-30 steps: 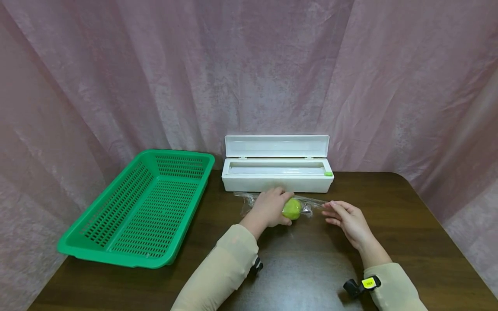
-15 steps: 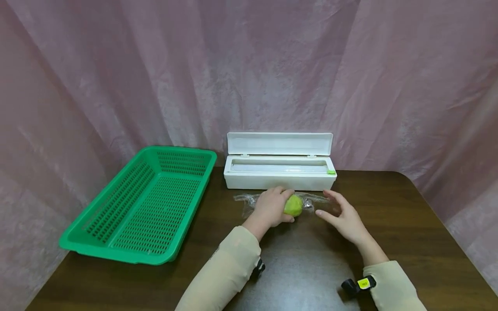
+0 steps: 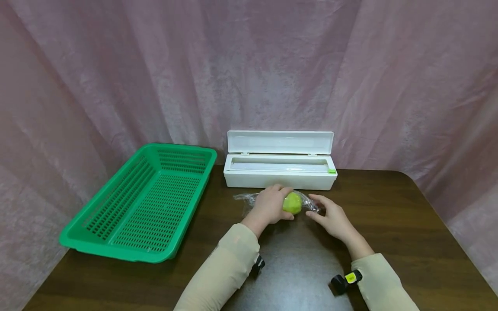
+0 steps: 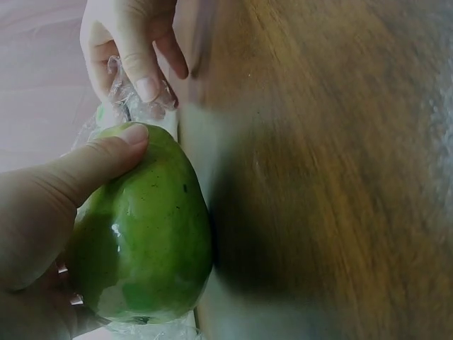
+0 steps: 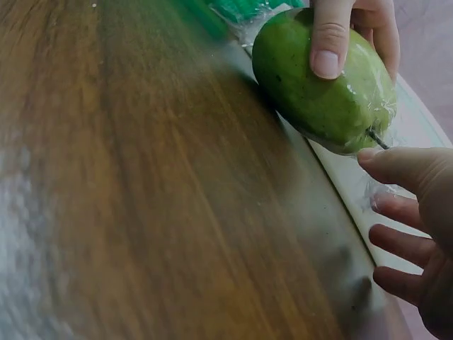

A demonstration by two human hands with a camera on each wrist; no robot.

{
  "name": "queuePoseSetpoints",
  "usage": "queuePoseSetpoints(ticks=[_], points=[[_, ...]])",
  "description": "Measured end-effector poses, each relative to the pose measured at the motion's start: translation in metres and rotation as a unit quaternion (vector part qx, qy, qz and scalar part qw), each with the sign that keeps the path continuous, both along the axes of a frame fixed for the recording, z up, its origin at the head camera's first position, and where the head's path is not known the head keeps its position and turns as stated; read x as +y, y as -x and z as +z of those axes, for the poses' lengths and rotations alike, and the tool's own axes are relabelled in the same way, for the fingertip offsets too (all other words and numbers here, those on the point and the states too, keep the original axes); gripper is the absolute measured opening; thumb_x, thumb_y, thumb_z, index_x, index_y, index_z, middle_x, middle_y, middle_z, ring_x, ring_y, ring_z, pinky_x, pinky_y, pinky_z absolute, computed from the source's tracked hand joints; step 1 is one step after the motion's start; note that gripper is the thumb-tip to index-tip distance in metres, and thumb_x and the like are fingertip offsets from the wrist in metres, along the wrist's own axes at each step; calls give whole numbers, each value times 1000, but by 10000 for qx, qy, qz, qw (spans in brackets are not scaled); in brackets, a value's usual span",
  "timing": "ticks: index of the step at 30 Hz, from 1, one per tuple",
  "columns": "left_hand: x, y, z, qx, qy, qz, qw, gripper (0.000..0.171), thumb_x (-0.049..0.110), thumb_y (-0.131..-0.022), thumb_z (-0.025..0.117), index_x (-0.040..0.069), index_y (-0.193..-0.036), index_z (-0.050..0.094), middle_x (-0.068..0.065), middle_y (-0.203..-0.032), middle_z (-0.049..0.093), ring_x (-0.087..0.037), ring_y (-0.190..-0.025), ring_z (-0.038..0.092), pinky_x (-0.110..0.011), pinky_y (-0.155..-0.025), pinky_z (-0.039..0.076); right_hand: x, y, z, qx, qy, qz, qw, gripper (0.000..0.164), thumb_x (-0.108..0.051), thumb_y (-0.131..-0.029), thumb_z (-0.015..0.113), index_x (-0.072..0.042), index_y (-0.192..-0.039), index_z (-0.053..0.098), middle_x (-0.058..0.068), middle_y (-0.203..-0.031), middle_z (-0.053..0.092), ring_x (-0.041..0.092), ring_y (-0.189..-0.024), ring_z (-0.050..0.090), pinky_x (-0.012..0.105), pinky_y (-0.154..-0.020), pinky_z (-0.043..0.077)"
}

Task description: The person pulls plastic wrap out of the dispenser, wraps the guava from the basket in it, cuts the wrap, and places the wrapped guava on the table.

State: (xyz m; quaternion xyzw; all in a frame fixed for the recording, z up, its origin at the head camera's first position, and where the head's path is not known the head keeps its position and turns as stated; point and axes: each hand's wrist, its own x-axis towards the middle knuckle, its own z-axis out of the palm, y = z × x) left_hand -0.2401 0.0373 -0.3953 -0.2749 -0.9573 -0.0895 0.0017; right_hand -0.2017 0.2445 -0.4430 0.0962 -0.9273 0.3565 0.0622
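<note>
A green pear (image 4: 152,227) wrapped in clear cling film lies on its side on the table. My left hand (image 3: 268,205) grips it, with the thumb lying across its skin near the stem end. From that end, loose film (image 3: 313,207) bunches out to the right, and more film (image 3: 245,197) spreads on the table left of my left hand. My right hand (image 3: 332,218) is at the right-hand bunch, thumb and fingers apart on either side of the film. In the right wrist view, the right thumb tip is right by the dark stem (image 5: 378,138).
Behind the hands stands a white cling film box (image 3: 280,180) with its lid up and a green cutter slide (image 3: 331,171) at its right end. A green slotted basket (image 3: 155,257) is at the left. A pink curtain (image 3: 272,65) hangs behind the table (image 3: 408,242).
My right hand let go of the stretched film end, spread its fingers, and moved left toward the pear, bunching the film inward. The left hand keeps its grip on the pear.
</note>
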Motion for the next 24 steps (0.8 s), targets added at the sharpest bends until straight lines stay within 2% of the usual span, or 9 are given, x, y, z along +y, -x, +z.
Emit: queuePoseSetpoints(ticks=[8,13,15,17,20,22,24], points=[[-1,0,1,-2,21,-7,10000,80,52,-74,75,25,-142,42,-3,-139,49,-23,-123,49,-40,-98,45,-7,7,-2,270,101,-179,9994,29,-19,-86,70,-2,-109,66,12,-105,62,20,-90,57,30,-75,47],[-2,0,-1,-93,-26,0,10000,81,52,-74,75,26,-142,42,-3,-139,48,-22,-124,49,-40,-99,45,-9,7,-1,-93,423,-338,9985,20,-19,-89,65,-1,-100,64,7,-85,67,12,-74,54,23,-62,44],[-2,0,-1,-104,-45,18,9999,81,52,-73,76,26,-142,42,-3,-138,49,-22,-123,50,-39,-99,45,-10,8,-1,-275,755,-300,9963,18,-16,-91,63,1,-98,62,10,-85,70,11,-73,59,23,-63,48],[-2,0,0,-119,-58,31,9999,81,51,-73,76,26,-142,42,-3,-138,49,-22,-122,50,-39,-99,45,-11,9,-1,-470,1254,-189,9908,18,-10,-92,60,5,-100,59,16,-87,71,13,-74,65,24,-64,53],[-2,0,1,-137,-93,45,9999,82,51,-72,77,26,-142,43,-3,-137,49,-22,-121,50,-40,-98,45,-12,7,0,-806,2059,46,9752,22,-3,-93,55,11,-110,50,24,-87,69,16,-72,69,29,-64,57],[-2,0,2,-158,-108,55,9998,82,50,-72,77,26,-142,43,-4,-137,50,-22,-121,51,-40,-98,45,-11,6,2,-968,2376,190,9663,27,-1,-93,53,13,-115,45,25,-87,67,15,-71,69,31,-65,58],[-2,0,2,-169,-122,63,9998,81,50,-72,77,26,-142,43,-4,-137,50,-22,-120,51,-40,-98,45,-9,5,3,-1080,2455,382,9626,33,-1,-93,54,13,-120,43,27,-90,67,13,-73,68,32,-67,58]])
